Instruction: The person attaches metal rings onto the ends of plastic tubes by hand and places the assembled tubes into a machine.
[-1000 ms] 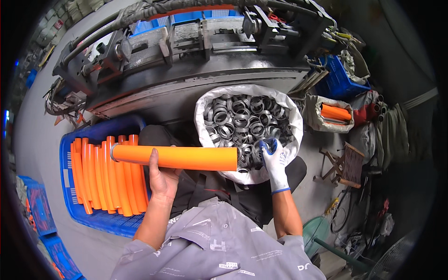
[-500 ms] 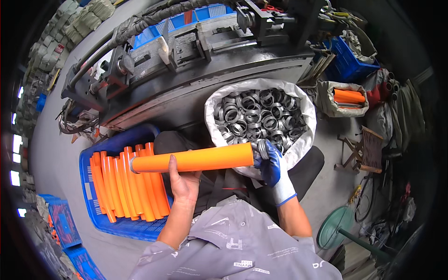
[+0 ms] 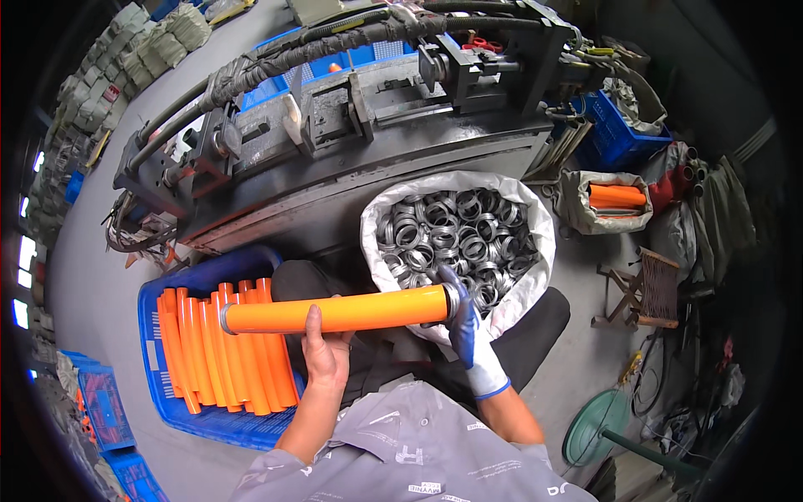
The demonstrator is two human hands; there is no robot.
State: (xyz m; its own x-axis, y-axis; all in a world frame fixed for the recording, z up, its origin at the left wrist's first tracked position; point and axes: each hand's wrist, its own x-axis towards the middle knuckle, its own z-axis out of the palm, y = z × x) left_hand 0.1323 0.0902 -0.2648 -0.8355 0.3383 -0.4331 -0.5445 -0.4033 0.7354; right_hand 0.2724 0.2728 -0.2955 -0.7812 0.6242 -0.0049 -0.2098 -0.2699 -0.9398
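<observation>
My bare left hand (image 3: 326, 356) holds an orange tube (image 3: 343, 311) level across my lap, thumb on the near side and fingers under it. A grey metal ring (image 3: 225, 319) sits on the tube's left end. Another metal ring (image 3: 452, 301) is at the right end. Against that end lies my right hand (image 3: 464, 322), in a blue and white glove, its fingers stretched out flat and pointing away from me. Just beyond it stands a white sack (image 3: 542, 276) full of similar metal rings (image 3: 447, 238).
Several orange tubes (image 3: 222, 360) lie in a blue crate (image 3: 155, 368) at left. A dark metal machine bench (image 3: 368, 159) spans the far side. To the right are a folding stool (image 3: 648, 289), a green round base (image 3: 595, 427) and a sack of orange tubes (image 3: 617, 197).
My right hand has turned from gripping a ring beside the tube to lying flat against its right end, where the ring now sits. The left hand still holds the tube.
</observation>
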